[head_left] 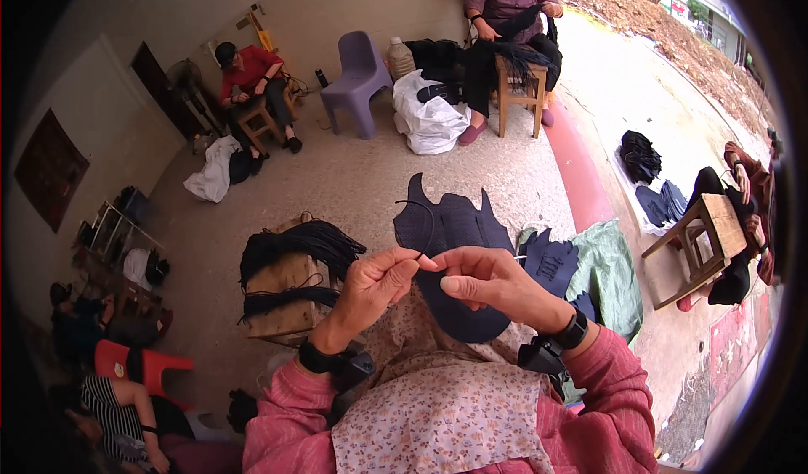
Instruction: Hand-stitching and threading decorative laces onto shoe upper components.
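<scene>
My left hand (370,289) is closed in a pinch on a thin black cord (433,215), whose free end arcs up and to the left. Fingertip to fingertip with it, my right hand (501,287) is also closed at the cord, though its grip is partly hidden. Below and beyond both hands, a dark navy woven piece (459,226), cut with pointed tabs and a rounded near end, lies over my lap. A patterned apron (438,415) covers my legs.
Left of me, a wooden stool (282,327) carries black cord bundles (295,251). At right lie more navy pieces (551,259) and a green sack (610,276). A purple chair (358,87) and several seated people stand farther off; one person (513,20) works beyond another stool.
</scene>
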A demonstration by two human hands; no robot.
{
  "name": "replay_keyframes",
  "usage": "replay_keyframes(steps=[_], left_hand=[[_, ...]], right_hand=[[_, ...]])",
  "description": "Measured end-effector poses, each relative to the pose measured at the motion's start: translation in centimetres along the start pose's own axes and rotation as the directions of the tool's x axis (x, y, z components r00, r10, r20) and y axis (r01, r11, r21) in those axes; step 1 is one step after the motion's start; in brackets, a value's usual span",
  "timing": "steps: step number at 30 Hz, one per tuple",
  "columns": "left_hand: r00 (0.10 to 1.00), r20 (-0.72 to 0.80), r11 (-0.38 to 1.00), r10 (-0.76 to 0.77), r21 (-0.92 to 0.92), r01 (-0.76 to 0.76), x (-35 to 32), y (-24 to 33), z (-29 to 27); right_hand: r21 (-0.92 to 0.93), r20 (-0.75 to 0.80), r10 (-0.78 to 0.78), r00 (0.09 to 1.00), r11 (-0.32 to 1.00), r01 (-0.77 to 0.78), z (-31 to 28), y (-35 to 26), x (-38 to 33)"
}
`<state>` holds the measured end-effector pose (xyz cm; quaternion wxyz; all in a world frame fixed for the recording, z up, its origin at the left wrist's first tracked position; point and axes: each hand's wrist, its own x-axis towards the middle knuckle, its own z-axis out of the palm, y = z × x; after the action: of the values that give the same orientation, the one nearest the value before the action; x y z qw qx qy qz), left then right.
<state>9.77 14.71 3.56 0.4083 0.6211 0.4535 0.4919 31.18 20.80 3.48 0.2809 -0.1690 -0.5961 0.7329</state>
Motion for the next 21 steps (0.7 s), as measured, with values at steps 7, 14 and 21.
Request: replay_keyframes(steps=[7, 14, 21], left_hand=[[0.960, 0.242, 0.987, -0.141, 0.107, 0.118, -0.6, 1.6, -0.4], [0.857, 0.347, 0.925, -0.381, 0.147, 0.351, -1.3, 0.6, -1.7], [0.985, 0.085, 0.974, -0.149, -0.157, 0.161, 0.0, 0.2, 0.9]], right_hand=[[0.495, -0.061, -0.040, 0.997, 0.867, 0.064, -1.6, -0.2, 1.3], [0.156, -0.264, -0.116, 0.957, 0.974, 0.161, -0.9, 0.0, 0.2], [-0.175, -0.029, -0.028, 0.999, 0.984, 0.022, 1.5, 3.2, -0.3]])
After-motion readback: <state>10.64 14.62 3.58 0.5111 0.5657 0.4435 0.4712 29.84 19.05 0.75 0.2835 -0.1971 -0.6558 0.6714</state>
